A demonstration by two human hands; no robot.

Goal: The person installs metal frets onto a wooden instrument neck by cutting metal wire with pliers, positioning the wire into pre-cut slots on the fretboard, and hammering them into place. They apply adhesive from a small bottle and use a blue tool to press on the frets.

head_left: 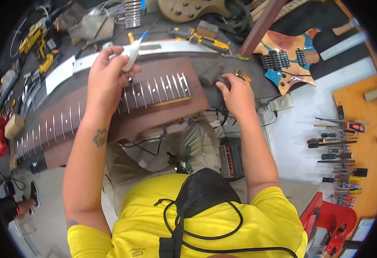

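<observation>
My left hand (109, 66) is closed around a small white squeeze bottle (131, 55) with a blue tip and a thin needle, tilted up to the right. Below it lies a dark guitar neck (143, 95) with shiny metal frets and dot inlays, resting on a brown board (199, 96). The left hand and forearm cover the middle of the neck. Right of the board, my right hand (238, 92) is at the bench with thumb and fingers curled together near a blurred dark object (212, 76). What it holds, if anything, I cannot make out.
A white strip (175, 46) and yellow-handled pliers (210, 41) lie behind the board. A blue-and-wood guitar body (288, 60) is at the right, beyond a slanting post (263, 28). Power tools (33, 41) crowd the left. Files and screwdrivers (338, 146) hang on an orange panel.
</observation>
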